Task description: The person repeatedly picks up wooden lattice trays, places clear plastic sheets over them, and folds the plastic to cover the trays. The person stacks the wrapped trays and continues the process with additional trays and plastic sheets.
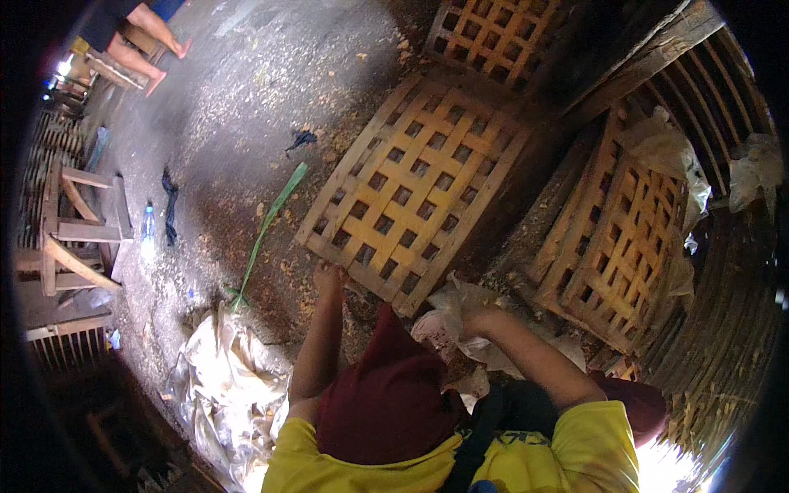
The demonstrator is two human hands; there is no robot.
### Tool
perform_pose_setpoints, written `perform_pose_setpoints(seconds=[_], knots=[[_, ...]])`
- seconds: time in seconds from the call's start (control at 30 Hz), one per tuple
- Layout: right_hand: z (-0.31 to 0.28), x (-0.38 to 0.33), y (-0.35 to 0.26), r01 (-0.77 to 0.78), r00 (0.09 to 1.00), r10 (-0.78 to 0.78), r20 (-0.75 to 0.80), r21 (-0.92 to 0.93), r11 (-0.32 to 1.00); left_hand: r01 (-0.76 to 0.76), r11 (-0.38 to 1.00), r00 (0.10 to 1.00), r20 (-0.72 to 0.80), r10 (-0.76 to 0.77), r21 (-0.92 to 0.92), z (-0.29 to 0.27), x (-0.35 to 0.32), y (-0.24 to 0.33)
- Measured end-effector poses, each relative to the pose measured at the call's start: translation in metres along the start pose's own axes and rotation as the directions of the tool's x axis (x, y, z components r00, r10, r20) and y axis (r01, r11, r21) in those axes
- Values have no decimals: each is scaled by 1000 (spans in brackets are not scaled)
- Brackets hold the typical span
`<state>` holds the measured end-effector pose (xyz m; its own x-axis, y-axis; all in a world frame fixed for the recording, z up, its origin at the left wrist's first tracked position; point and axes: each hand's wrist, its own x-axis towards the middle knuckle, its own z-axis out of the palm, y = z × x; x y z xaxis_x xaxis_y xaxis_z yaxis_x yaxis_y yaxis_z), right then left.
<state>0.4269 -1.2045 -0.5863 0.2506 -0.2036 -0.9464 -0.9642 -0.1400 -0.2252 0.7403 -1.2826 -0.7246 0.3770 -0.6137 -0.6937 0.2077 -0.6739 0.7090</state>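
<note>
A woven lattice panel (411, 177) in a wooden frame lies at a slant before me. At its near left edge, my left hand (330, 275) is closed, with its fingers against the frame. My right hand (474, 322) is at the mouth of a pale plastic sack (450, 302), just past the panel's near corner. Its fingers are hidden, so I cannot see whether they hold anything. Something pinkish and grainy (436, 330) shows in the sack beside that hand.
Another lattice panel (493, 37) lies farther off, and more lean on the right (620, 246). A crumpled whitish sheet (230, 386), a green leaf strip (267, 222) and a plastic bottle (149, 222) are on the left floor. A wooden frame (82, 230) stands far left. Another person's bare legs (144, 53) show at the upper left.
</note>
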Motion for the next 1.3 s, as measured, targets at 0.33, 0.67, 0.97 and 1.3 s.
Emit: perform_pose_setpoints(seconds=[0.33, 0.67, 0.97, 1.3], knots=[[-184, -49, 98, 568, 630, 113, -769, 555, 608, 83, 994, 996, -12, -84, -71, -5, 1, -29], [-373, 41, 305, 700, -8, 779, -627, 552, 452, 242, 968, 970, 33, -240, -64, -1, -33, -27], [-389, 73, 327, 862, 266, 715, -646, 491, 123, 367, 921, 900, 299, -317, -128, -43, -41, -17], [-393, 52, 313, 987, 91, 732, -675, 160, 26, 363, 929, 902, 276, -331, -73, -16, -56, 7]])
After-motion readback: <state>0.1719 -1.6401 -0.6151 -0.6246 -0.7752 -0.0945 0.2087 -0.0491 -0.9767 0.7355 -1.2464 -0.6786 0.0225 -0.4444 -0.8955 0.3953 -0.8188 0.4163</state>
